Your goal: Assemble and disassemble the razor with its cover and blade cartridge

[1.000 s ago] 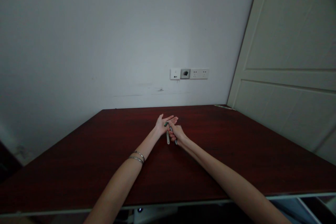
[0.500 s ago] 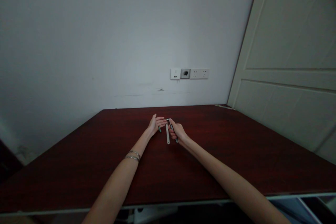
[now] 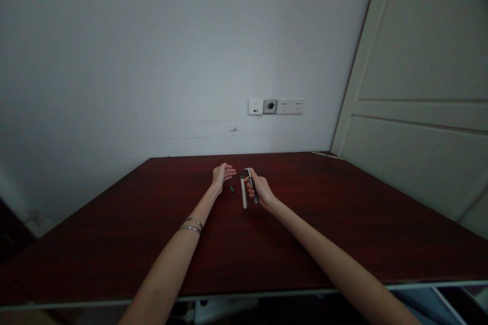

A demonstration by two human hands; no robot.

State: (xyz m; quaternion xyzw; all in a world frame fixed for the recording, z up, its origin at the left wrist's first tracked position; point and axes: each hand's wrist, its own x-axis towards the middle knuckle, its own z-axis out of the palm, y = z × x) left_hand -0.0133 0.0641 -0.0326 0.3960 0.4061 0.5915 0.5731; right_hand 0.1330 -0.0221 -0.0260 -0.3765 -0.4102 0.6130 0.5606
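Note:
My right hand (image 3: 260, 188) is wrapped round a slim black-and-silver razor-like tool (image 3: 252, 183), whose short pale head bends to the left at the top. Its exact kind is too small to tell. Just left of that hand, a flat whitish strip (image 3: 244, 195) with a dark far end and a small hole at its near end lies on the table. My left hand (image 3: 221, 176) holds nothing, its fingers stretched toward the right. Beside its wrist lies a small dark-green piece (image 3: 232, 189), apart from the strip.
The dark red wooden table (image 3: 290, 244) reaches back to a white wall (image 3: 152, 61). Sockets and switches (image 3: 284, 106) sit on the wall above the table. A pale panelled door (image 3: 419, 111) stands along the right. A thin strip (image 3: 327, 155) lies at the back right corner.
My left hand has drawn back to the left, away from the tool's head, uncovering the small green piece. My right hand has lifted the tool slightly.

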